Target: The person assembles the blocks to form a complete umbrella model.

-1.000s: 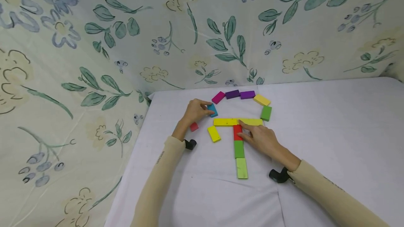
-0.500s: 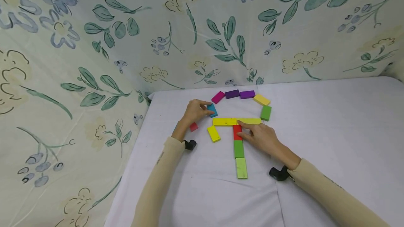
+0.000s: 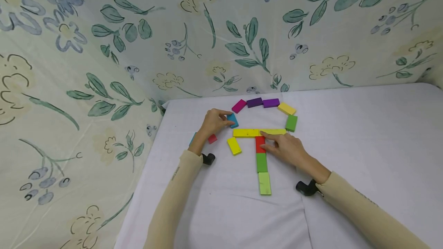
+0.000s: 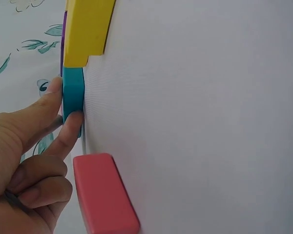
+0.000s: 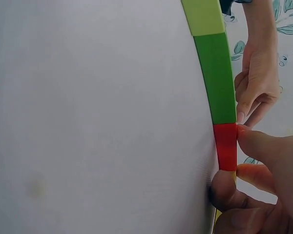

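Note:
My left hand (image 3: 213, 121) pinches a blue block (image 3: 233, 120) between thumb and fingers, at the left end of an arch of blocks. In the left wrist view the blue block (image 4: 73, 92) is close by a yellow block (image 4: 90, 29). My right hand (image 3: 287, 147) touches the line of blocks: its thumb is on the red block (image 3: 258, 142), and its index fingertip lies where two yellow blocks (image 3: 245, 133) meet in a row. Below the red block run a green block (image 3: 261, 162) and a light green block (image 3: 264, 183), end to end.
Magenta (image 3: 239, 106), dark purple (image 3: 254, 102), purple (image 3: 271, 103), yellow (image 3: 287, 108) and green (image 3: 291, 123) blocks curve round the top. A loose yellow block (image 3: 234, 146) and a pinkish-red block (image 3: 212, 138) lie on the white cloth (image 3: 360, 137). My left wrist partly hides another blue piece (image 3: 192, 138).
Both hands keep almost the same places, with the blue block still pinched. A bit more of the blue piece shows beside the left wrist.

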`<state>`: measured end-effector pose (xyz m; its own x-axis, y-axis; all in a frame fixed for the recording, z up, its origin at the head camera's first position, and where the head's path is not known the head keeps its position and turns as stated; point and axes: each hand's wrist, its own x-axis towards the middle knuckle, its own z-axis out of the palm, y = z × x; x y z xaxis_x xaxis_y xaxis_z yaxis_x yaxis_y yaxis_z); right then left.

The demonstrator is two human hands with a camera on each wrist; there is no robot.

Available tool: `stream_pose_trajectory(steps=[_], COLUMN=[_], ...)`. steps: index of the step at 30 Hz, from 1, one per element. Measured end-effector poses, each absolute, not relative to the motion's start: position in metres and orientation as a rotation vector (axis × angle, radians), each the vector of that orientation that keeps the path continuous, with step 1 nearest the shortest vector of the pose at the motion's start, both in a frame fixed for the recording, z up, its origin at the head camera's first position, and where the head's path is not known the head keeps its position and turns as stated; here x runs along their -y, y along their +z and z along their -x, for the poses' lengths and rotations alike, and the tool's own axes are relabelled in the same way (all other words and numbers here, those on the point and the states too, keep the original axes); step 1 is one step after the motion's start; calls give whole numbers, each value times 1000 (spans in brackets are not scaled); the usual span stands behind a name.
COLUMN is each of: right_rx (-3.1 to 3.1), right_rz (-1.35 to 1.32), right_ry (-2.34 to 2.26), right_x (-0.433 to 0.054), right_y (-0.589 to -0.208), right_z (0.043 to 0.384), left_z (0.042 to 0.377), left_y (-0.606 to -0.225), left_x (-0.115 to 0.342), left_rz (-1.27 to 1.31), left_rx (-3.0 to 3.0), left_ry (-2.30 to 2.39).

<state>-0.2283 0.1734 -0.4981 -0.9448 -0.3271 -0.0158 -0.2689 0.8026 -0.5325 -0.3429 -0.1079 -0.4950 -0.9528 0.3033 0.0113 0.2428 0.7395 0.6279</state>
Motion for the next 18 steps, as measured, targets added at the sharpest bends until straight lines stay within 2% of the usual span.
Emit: stream_pose_trajectory(steps=[18], right_rx=[-2882], right_rz=[490], right_ry=[-838], right_x=[-174], right_y=[-499], right_z=[228], left_z=[343], left_y=[-494], left_x=[104], left_rz=[-436], left_rx=[-2839], left_ry=[997])
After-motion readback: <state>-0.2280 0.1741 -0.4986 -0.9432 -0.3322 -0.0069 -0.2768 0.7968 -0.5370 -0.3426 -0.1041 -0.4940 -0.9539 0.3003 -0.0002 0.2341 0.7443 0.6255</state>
